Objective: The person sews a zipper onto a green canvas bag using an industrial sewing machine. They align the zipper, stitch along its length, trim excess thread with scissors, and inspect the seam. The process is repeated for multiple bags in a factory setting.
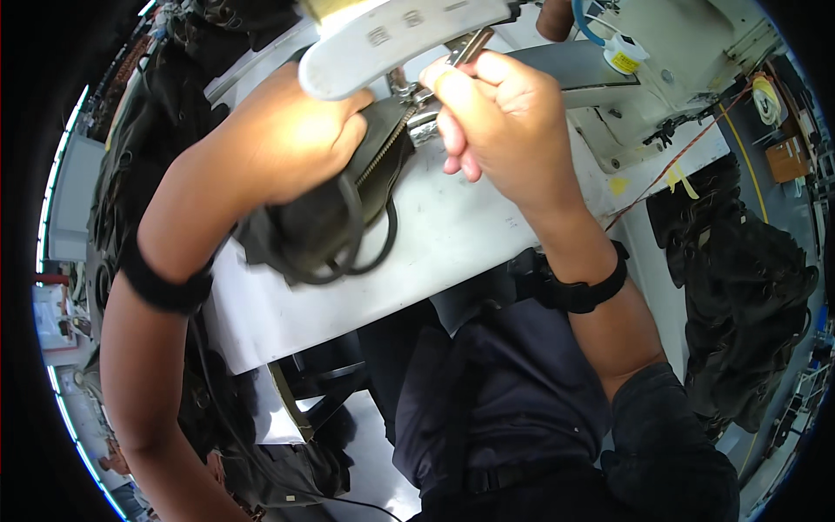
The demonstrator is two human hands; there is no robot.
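Observation:
A dark olive fabric bag [300,228] with a metal zipper [383,157] and looped handles lies at the sewing machine [409,43]. My left hand [291,143] grips its upper part, fingers curled, with the fingertips partly hidden by the machine's white arm. To the right of the needle area [422,109], my right hand [513,122] is closed on a short, flat metal tool [470,48] that points up and away from me. Its exact kind is hard to make out. The bag's zipper end reaches the metal presser parts.
The white worktable [452,217] stretches under the bag. Dark fabric pieces pile up on the left [143,165] and on the right [739,296]. A small white container [622,54] with a blue tube stands at the back right. A red cord [670,165] crosses the right side.

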